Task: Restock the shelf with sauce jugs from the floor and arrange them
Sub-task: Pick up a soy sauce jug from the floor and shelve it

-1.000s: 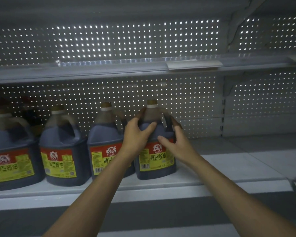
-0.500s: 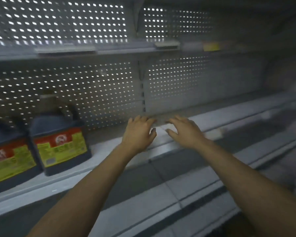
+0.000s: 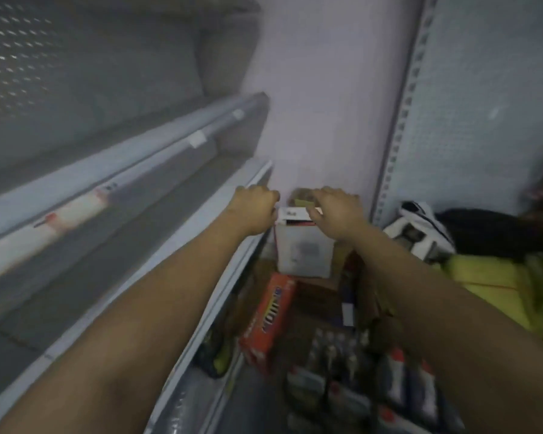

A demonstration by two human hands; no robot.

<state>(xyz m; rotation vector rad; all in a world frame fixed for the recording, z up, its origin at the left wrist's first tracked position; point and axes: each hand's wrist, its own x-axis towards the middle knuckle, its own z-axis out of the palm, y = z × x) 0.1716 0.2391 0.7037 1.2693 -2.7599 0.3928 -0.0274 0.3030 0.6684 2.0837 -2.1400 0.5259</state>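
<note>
The view is blurred and tilted down toward the floor at the end of the shelf (image 3: 85, 170), which runs along the left with bare boards. My left hand (image 3: 254, 208) and my right hand (image 3: 335, 212) reach forward side by side, and both hold nothing, with fingers loosely curled. They hover above a white box (image 3: 304, 255) on the floor. Several dark jugs with red-and-white labels (image 3: 398, 383) stand on the floor at the bottom right, below my right forearm. No jug on the shelf is in view.
An orange-red carton (image 3: 270, 321) leans beside the shelf base. A yellow bag (image 3: 489, 283) and a black-and-white bag (image 3: 420, 228) lie at the right. A pale wall (image 3: 326, 98) closes the aisle ahead, with a perforated panel (image 3: 483, 104) to its right.
Both hands let go of the jug on the shelf and pulled back empty. The view swung right and down from the stocked shelf to the cluttered floor.
</note>
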